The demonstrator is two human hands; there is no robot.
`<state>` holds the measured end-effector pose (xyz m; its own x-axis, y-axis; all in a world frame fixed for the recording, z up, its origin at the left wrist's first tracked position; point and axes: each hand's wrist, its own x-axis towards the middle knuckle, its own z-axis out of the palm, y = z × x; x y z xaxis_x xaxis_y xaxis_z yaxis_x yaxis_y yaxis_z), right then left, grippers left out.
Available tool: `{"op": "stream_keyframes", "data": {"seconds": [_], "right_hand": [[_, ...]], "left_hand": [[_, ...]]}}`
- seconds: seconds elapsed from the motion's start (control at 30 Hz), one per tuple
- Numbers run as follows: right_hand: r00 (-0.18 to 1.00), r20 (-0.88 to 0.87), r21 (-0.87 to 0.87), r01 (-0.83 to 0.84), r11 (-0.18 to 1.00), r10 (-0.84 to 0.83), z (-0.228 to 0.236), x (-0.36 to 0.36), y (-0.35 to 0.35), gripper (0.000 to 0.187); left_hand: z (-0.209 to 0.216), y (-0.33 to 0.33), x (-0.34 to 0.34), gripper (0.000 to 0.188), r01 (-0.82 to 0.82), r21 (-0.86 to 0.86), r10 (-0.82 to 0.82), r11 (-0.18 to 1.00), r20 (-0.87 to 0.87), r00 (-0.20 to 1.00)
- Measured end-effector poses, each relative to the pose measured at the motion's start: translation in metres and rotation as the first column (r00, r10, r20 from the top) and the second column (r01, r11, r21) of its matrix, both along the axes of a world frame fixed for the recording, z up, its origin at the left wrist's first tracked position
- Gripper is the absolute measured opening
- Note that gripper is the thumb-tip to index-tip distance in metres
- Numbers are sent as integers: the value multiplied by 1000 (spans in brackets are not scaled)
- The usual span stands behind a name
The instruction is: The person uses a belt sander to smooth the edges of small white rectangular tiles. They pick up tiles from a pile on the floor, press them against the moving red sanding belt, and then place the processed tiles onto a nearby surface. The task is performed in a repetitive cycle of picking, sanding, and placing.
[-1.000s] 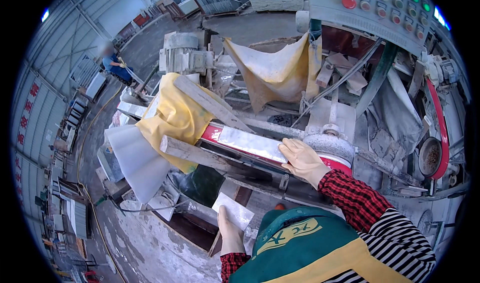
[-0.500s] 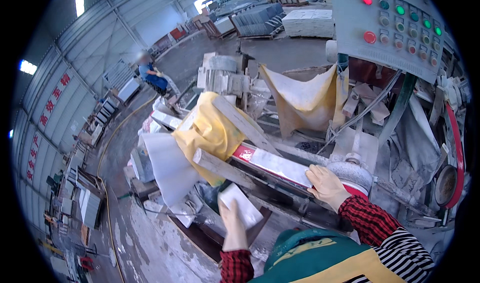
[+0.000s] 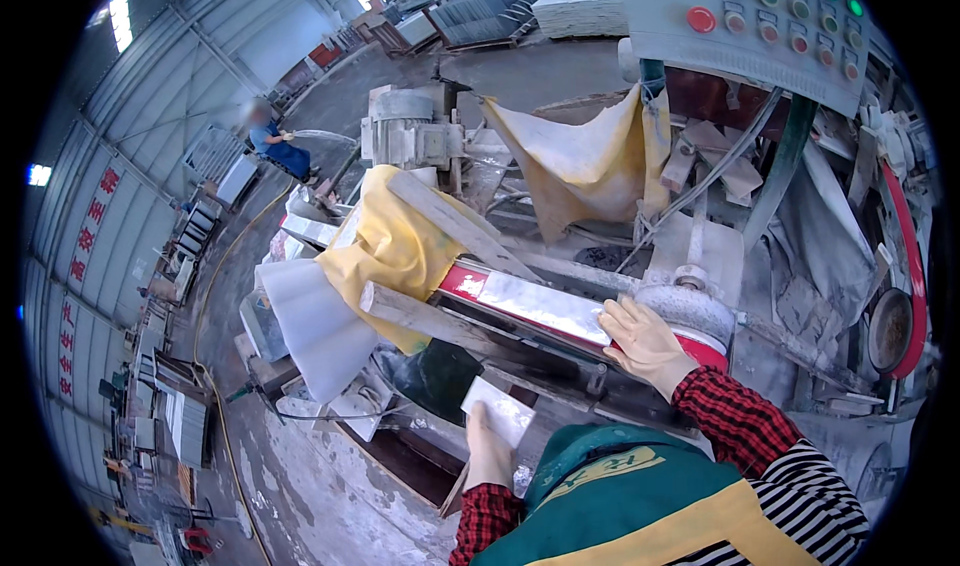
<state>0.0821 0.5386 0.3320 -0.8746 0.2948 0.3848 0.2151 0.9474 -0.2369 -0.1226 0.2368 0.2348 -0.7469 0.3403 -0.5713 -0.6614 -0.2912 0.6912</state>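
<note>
In my left hand (image 3: 486,448) is a small white stone tile (image 3: 507,412), held by its near edge with the thumb on top. It is in the air between my body and the machine. My right hand (image 3: 645,344) lies with fingers stretched out at the right end of a longer white slab (image 3: 545,303), touching it or just above it. The slab rests on a red belt (image 3: 463,281), which runs from under a yellow cloth (image 3: 400,236) to a round wheel (image 3: 686,306) beside my right hand.
Wooden bars (image 3: 440,326) flank the belt. A grey control panel (image 3: 750,26) with buttons hangs at the upper right, near a second red belt (image 3: 908,256). A motor (image 3: 410,131) stands behind the cloth. At the far left another person (image 3: 275,146) works by a yellow hose (image 3: 215,296).
My left hand has drawn the tile slightly right and nearer my body, and the tile has turned. My right hand stays at the slab's end. The whole view has shifted.
</note>
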Motion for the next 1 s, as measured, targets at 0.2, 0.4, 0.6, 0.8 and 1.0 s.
{"op": "stream_keyframes", "data": {"seconds": [0.2,0.4,0.6,0.8,1.0], "right_hand": [[1000,2,-81,-5,997,5,-13,5,6,54],[999,1,-119,33,992,-33,-32,10,9,55],[998,-40,-160,44,986,-51,-41,14,7,54],[998,-38,-210,45,977,-54,-35,19,8,52],[981,-189,-242,-8,970,-40,-13,14,7,54]], "left_hand": [[4,-9,37,54,16,-114,1,993,146,989],[27,-21,43,56,66,-244,-32,968,140,990],[30,-21,45,54,68,-244,-21,967,193,981],[35,-10,49,56,164,-204,-131,965,168,977],[35,-9,54,56,173,-198,-138,965,181,974]]}}
